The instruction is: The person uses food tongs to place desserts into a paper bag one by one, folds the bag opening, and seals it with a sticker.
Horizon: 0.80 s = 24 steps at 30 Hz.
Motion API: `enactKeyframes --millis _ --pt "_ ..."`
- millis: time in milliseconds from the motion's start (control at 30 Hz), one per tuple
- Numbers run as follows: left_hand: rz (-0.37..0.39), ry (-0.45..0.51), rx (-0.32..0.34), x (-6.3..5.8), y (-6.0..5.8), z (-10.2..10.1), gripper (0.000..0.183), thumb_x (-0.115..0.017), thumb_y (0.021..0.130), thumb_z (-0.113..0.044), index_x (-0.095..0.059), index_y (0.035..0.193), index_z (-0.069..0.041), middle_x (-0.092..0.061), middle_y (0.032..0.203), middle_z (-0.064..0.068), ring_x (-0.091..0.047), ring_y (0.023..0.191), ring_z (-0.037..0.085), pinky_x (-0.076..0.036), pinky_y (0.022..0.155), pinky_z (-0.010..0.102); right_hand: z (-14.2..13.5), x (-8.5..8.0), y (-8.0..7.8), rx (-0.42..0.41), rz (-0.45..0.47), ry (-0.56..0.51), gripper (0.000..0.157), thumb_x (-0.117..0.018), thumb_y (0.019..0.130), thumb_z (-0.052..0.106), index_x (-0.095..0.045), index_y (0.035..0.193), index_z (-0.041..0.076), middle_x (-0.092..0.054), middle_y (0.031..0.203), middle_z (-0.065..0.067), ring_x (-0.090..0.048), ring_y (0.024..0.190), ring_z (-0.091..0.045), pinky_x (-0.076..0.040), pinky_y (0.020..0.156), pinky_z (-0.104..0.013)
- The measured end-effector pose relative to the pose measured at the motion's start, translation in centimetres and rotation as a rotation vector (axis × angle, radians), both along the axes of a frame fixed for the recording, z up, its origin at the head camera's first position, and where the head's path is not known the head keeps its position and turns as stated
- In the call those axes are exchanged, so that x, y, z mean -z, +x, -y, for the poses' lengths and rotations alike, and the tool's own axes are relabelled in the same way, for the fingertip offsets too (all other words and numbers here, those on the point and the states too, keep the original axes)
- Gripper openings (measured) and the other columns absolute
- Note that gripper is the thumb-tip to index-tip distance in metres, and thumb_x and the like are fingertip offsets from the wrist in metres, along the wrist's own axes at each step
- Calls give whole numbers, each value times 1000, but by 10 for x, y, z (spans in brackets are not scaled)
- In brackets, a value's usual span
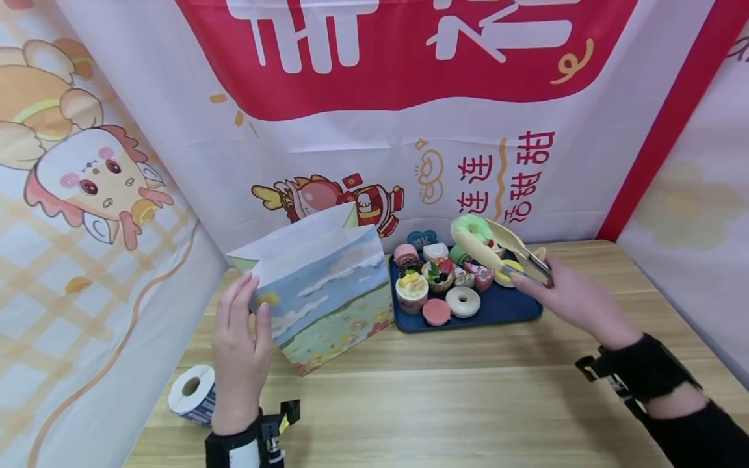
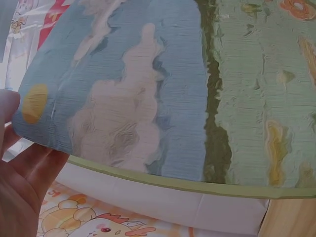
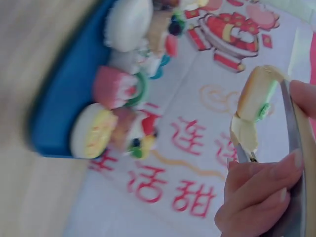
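At the left, my left hand (image 1: 241, 348) pinches the near edge of a paper bag (image 1: 333, 292) printed with sky and flowers. The thumb lies on the bag's printed face (image 2: 163, 98) and the fingers go behind its edge. My right hand (image 1: 579, 300) grips a pair of tongs (image 1: 529, 259) with pale tips. Between those tips is a green-topped donut (image 1: 473, 227), raised above the tray; in the right wrist view the donut (image 3: 256, 94) appears edge-on. Below it, a blue tray (image 1: 491, 316) carries several toy-like cakes and a white donut (image 1: 463, 302).
A roll of labels (image 1: 193, 393) stands at the table's left edge, beside my left forearm. Printed cloth (image 1: 328, 143) hangs behind and along both sides of the wooden table (image 1: 421, 403). The bag's right side stands close to the tray.
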<state>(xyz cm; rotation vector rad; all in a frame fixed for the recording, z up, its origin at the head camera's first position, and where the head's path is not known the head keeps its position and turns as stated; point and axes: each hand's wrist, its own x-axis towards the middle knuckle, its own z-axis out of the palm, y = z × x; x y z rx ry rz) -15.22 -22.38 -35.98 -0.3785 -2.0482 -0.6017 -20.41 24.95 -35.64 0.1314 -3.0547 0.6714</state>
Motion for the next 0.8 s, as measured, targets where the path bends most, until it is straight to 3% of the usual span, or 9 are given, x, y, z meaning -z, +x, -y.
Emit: enactKeyframes --millis 100,333,500,667,800 --pt "11 0 -1 0 0 1 39 -49 97 -19 -51 130 3 -50 135 20 -48 118 34 -49 87 53 12 -18 -8 -37 -32 6 78 -45 84 68 -46 111 -5 -52 74 -13 -51 64 -25 -35 45 -28" --pt "19 -3 5 1 1 1 41 -49 96 -22 -52 131 1 -50 135 18 -47 120 32 -47 94 48 45 -62 -18 -127 -91 -4 82 -49 83 67 -42 128 -1 -59 80 -15 -53 66 -24 -38 46 -29" --pt "-17 -7 17 1 0 2 43 -46 98 -28 -54 129 1 -52 134 19 -48 119 32 -46 98 42 73 -89 -23 -211 -150 -4 69 -51 83 66 -49 118 7 -56 69 -9 -52 58 -21 -39 44 -28" --pt "-30 -9 36 2 0 2 37 -49 95 -23 -58 122 1 -52 133 19 -50 116 33 -49 87 49 104 -107 -25 -293 -201 7 69 -55 80 65 -50 121 10 -53 65 -9 -52 53 -20 -39 45 -28" --pt "-16 5 74 4 0 3 33 -49 92 -13 -60 120 0 -49 135 20 -53 110 33 -51 77 47 127 -116 -25 -373 -232 18 67 -58 81 62 -52 123 10 -56 68 -7 -53 56 -18 -40 49 -29"
